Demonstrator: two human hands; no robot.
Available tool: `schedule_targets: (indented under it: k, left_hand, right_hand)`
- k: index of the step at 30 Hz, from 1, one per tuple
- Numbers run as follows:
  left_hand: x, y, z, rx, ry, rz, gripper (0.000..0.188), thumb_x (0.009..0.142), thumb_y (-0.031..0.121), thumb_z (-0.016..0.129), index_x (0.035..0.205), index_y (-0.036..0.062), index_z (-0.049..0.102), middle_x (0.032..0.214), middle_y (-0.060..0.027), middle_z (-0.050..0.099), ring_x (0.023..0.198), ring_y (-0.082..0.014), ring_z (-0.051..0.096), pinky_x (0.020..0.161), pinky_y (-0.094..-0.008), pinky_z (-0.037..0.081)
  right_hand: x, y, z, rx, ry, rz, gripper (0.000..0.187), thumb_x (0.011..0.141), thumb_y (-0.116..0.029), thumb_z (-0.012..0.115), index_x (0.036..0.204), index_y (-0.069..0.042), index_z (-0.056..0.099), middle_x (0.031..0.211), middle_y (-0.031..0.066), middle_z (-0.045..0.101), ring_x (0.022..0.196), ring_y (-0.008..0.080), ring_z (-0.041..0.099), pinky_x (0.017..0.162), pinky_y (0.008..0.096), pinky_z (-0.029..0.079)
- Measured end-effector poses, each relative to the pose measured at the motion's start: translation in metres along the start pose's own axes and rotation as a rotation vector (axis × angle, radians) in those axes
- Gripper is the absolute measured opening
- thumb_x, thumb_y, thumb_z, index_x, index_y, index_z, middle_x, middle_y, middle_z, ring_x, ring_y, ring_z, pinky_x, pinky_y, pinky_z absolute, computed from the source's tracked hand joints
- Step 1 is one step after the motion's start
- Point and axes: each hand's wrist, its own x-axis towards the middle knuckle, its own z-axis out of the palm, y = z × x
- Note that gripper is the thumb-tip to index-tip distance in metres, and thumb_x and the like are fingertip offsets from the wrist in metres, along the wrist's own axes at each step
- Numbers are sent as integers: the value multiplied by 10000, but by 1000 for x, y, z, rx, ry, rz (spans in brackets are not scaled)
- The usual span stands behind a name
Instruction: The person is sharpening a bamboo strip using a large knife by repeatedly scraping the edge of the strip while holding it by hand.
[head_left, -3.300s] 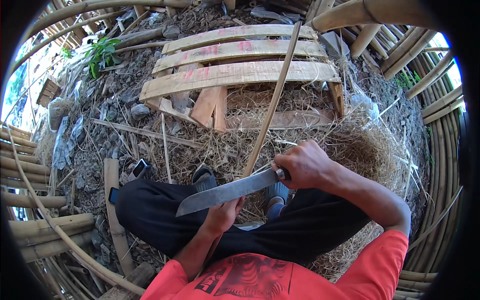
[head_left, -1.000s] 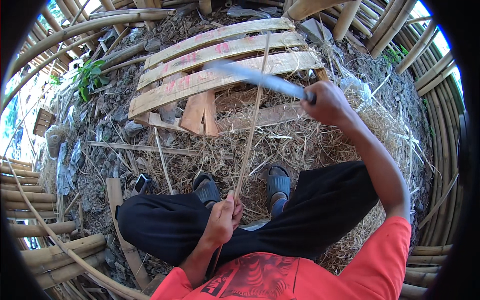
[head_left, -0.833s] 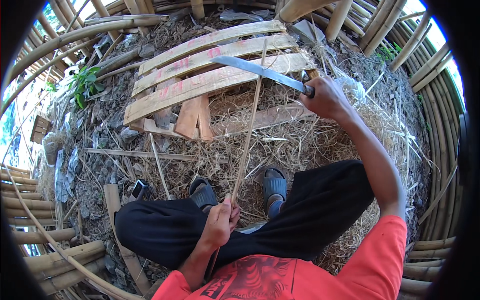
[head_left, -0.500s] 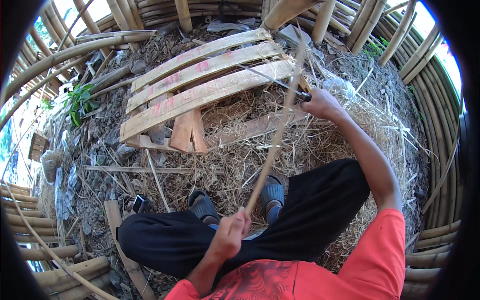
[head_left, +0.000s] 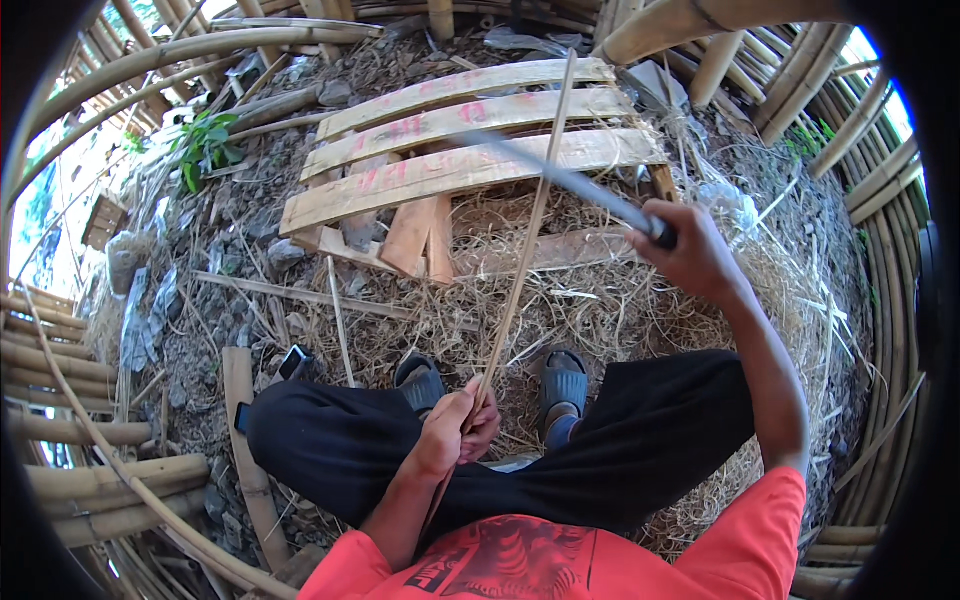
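A long, thin bamboo strip (head_left: 525,255) slants up and away from my lap. My left hand (head_left: 452,428) is closed round it near its lower end, and a short length shows below the fist. My right hand (head_left: 697,252) grips the dark handle of a long-bladed knife (head_left: 585,190). The blade, blurred by motion, points up and to the left and crosses the strip in the picture. I cannot tell whether the two touch. Beyond both lies a low pallet of wooden slats (head_left: 410,180) with reddish marks.
Dry shavings (head_left: 580,315) cover the ground round my sandalled feet. A flat bamboo piece (head_left: 258,470) lies beside my left knee, near a small dark device (head_left: 293,362). Bamboo pole walls (head_left: 890,270) curve around me. A leafy plant (head_left: 205,150) grows at far left.
The view has shifted, so the pallet appears further right. The knife has turned, showing a broader blade. The strip's far end has swung left, and more of it shows below my left hand.
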Motion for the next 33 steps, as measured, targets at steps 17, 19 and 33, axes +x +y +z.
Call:
schedule_targets:
  k: [17, 19, 33]
  left_hand:
    - [4, -4, -3, 9, 154, 7, 507, 1092, 476, 279, 829, 116, 521, 481, 51, 313, 374, -42, 250, 344, -213, 217]
    - [7, -9, -6, -13, 146, 0, 509, 1092, 476, 277, 828, 116, 519, 482, 52, 313, 375, -41, 250, 346, -213, 217]
    - [7, -18, -7, 134, 268, 58, 604, 1103, 465, 230, 651, 116, 426, 500, 49, 329, 401, -55, 281, 391, -237, 237]
  right_hand:
    - [-46, -88, 79, -173, -574, -398, 309, 820, -379, 722, 854, -79, 659, 631, 151, 647, 619, 370, 676, 581, 485, 533]
    - [-42, -89, 84, -185, -603, -377, 315, 814, -387, 725, 858, -80, 672, 642, 152, 656, 627, 367, 681, 587, 480, 538]
    - [-29, -78, 102, -287, -498, -402, 264, 674, -308, 793, 810, -102, 700, 596, 101, 638, 571, 322, 664, 529, 446, 516]
